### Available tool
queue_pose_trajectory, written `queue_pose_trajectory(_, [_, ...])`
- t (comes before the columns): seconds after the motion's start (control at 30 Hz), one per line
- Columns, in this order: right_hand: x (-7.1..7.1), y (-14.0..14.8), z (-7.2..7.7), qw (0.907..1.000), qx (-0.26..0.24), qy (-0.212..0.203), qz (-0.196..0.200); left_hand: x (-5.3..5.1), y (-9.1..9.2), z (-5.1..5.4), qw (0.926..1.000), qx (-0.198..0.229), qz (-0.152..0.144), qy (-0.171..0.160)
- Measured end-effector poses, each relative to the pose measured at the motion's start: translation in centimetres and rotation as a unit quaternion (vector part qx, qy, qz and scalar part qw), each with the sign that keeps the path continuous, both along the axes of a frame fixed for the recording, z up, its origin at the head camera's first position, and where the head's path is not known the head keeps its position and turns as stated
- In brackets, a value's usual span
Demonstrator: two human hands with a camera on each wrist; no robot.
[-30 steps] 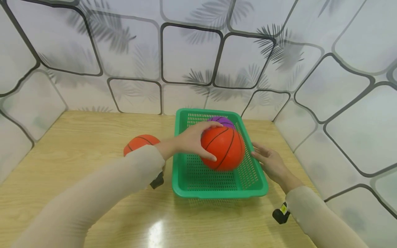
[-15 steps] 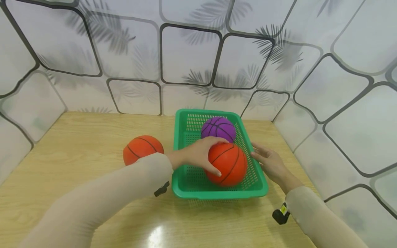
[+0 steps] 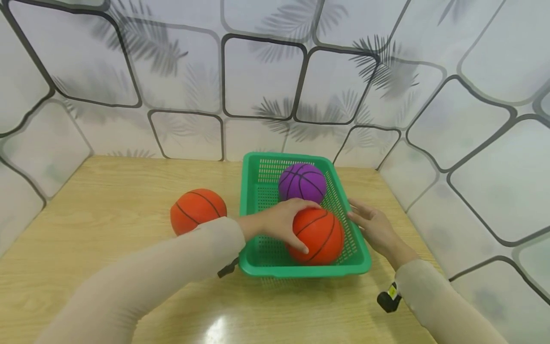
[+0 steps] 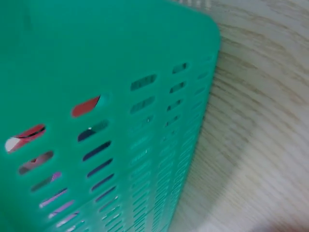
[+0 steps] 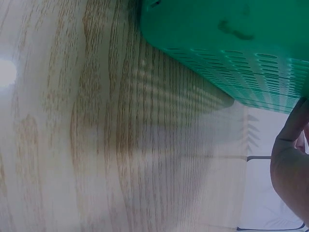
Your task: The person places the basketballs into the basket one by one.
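Observation:
My left hand (image 3: 281,220) curves its fingers and thumb round the left side of a red toy basketball (image 3: 323,239). This ball is low in the front right part of a green plastic basket (image 3: 301,272). Behind it in the basket sits a purple toy basketball (image 3: 302,183). My right hand (image 3: 378,230), with loosely extended fingers, touches the basket's right side from outside. In the right wrist view, fingertips of the right hand (image 5: 291,162) meet the slotted basket wall (image 5: 241,72). The left wrist view shows the basket wall (image 4: 106,48), with red and purple glimpsed through its slots.
An orange-red toy basketball (image 3: 197,210) lies on the wooden table (image 3: 129,191) left of the basket, partly behind my left sleeve (image 3: 172,272). Patterned wall panels (image 3: 266,76) enclose the table at the back and both sides.
My left hand has brought the red basketball down and toward me inside the basket, uncovering the purple ball behind it. The right hand has stayed at the basket's side.

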State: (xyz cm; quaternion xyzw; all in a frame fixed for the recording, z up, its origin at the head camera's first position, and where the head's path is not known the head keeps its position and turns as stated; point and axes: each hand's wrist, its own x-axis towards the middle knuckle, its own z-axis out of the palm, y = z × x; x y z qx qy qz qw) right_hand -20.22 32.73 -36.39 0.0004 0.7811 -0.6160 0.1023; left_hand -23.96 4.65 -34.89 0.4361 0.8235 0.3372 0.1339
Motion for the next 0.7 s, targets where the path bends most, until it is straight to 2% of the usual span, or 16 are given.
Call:
queue_pose_trajectory(0.2, [-0.06, 0.1, -0.16, 1.0, 0.003, 0.002, -0.001, -0.02, 0.17, -0.59, 1.0, -0.001, -0.005, -0.004])
queue_pose_trajectory(0.7, [0.01, -0.03, 0.59, 0.9999, 0.007, -0.006, -0.004, -0.12, -0.06, 0.3, 0.9992, -0.013, -0.007, -0.037])
